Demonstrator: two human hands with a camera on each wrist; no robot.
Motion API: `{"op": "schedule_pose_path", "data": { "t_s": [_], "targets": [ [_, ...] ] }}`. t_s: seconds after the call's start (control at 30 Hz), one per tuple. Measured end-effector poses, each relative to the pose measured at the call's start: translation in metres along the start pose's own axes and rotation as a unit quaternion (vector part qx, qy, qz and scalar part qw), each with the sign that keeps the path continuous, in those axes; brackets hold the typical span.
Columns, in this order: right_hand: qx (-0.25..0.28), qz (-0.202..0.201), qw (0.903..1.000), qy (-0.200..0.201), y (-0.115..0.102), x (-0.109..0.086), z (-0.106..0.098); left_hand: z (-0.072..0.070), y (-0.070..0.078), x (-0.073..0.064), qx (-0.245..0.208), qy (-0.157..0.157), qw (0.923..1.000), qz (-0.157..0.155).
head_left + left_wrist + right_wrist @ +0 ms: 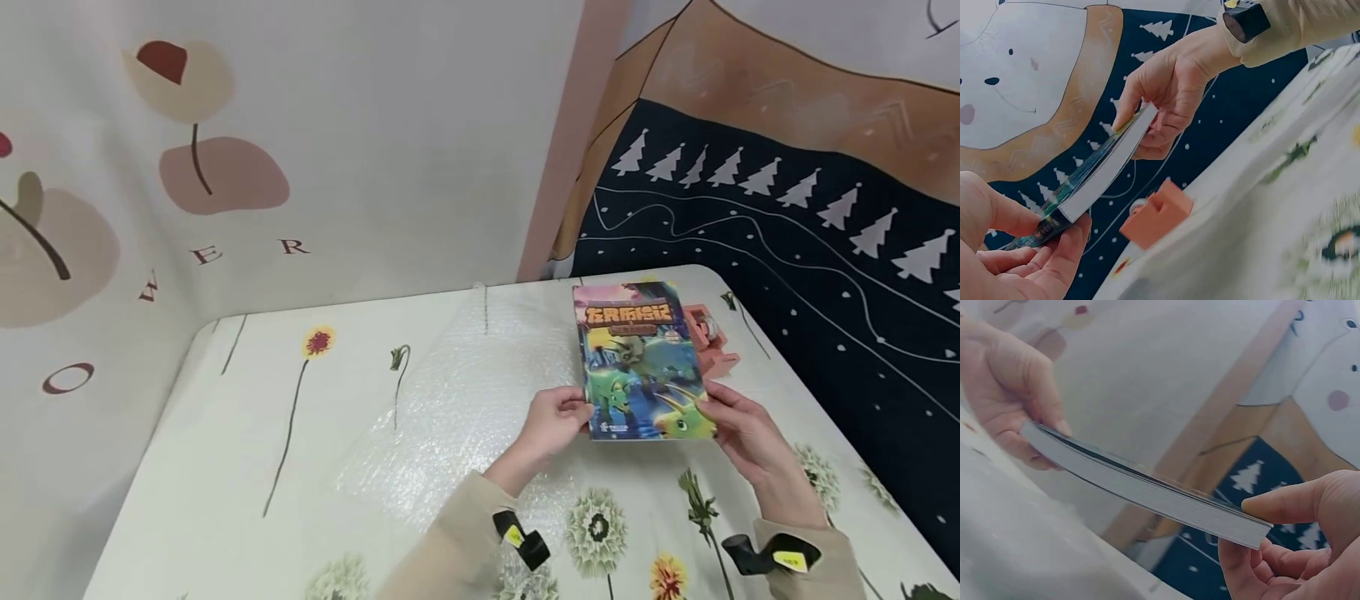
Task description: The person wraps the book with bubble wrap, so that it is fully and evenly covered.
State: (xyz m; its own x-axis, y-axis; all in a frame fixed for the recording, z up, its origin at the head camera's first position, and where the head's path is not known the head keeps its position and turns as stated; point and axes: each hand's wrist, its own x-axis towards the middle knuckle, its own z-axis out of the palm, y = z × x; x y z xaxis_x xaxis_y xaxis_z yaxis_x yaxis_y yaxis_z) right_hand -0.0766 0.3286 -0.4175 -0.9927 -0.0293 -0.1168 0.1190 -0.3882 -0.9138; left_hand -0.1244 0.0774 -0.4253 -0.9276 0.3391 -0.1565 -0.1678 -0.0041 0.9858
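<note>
A paperback book (637,367) with dinosaurs on its colourful cover is held above the table, cover facing up. My left hand (555,421) pinches its lower left edge, thumb on top and fingers underneath. At the lower right corner my right hand (750,437) grips it the same way. The right wrist view shows the book's white page edge (1147,494) between the two hands, slightly bowed. In the left wrist view the spine side lies between the left thumb and fingers.
Behind the book, at its right, an orange-pink object (708,337) stands on the table, partly hidden. A sheet of clear bubble wrap (457,400) lies across the flower-patterned tablecloth (225,467). Printed curtains (420,150) hang behind and to the right.
</note>
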Motion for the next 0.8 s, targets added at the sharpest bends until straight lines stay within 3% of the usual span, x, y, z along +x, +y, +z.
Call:
{"op": "schedule_pose_path", "data": {
  "t_s": [0.17,0.53,0.8],
  "targets": [
    [-0.051,0.025,0.9982,0.017,0.01,0.012,0.02,-0.028,0.002,-0.004,0.017,0.003,0.9998,0.011],
    [-0.112,0.072,0.9907,-0.024,0.035,0.033,0.061,-0.085,-0.006,-0.022,0.041,0.011,0.9991,-0.002],
    [-0.146,0.096,0.9825,-0.065,0.058,0.046,0.083,-0.118,-0.017,-0.034,0.071,0.038,0.9965,-0.02]
  ]
}}
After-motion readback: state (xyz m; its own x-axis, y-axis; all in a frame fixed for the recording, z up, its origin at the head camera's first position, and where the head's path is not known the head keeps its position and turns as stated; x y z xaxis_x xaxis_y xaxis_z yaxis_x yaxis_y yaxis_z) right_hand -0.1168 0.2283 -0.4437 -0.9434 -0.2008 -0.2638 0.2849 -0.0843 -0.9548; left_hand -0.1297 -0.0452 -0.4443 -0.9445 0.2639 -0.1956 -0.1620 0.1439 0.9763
